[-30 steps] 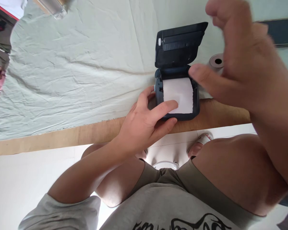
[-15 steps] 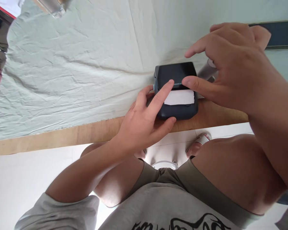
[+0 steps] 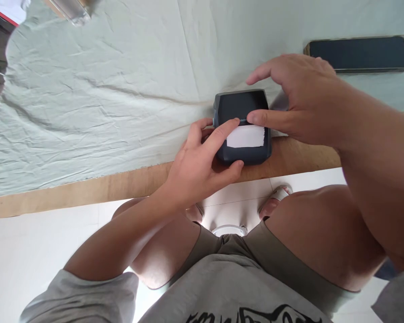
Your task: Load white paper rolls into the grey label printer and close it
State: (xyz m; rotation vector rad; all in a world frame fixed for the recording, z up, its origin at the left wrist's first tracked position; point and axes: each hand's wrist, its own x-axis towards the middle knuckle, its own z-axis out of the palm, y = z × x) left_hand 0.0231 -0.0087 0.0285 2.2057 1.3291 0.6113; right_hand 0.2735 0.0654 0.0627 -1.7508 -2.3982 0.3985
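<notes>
A small black label printer (image 3: 240,103) sits at the table's front edge, with a white paper strip (image 3: 245,136) lying across its top from the slot. My left hand (image 3: 202,163) grips its left side: the forefinger rests on top by the paper, the thumb lies along the front edge, and the other fingers curl at the side. Over the right side is my right hand (image 3: 306,98), fingers apart, its thumb touching the lid near the printed lettering and its forefinger stretched out past the back corner. Beneath that hand a greyish object (image 3: 281,101) is mostly hidden.
A dark phone-like slab (image 3: 360,54) lies at the back right on the pale green cloth (image 3: 121,98). A clear container (image 3: 74,11) stands at the far left. The table's bare wooden edge (image 3: 121,184) runs in front, above my legs.
My right hand has shifted left and slightly toward me, uncovering more of the dark slab. Its thumb stays at the lid. My left hand keeps its grip; the view has shifted slightly.
</notes>
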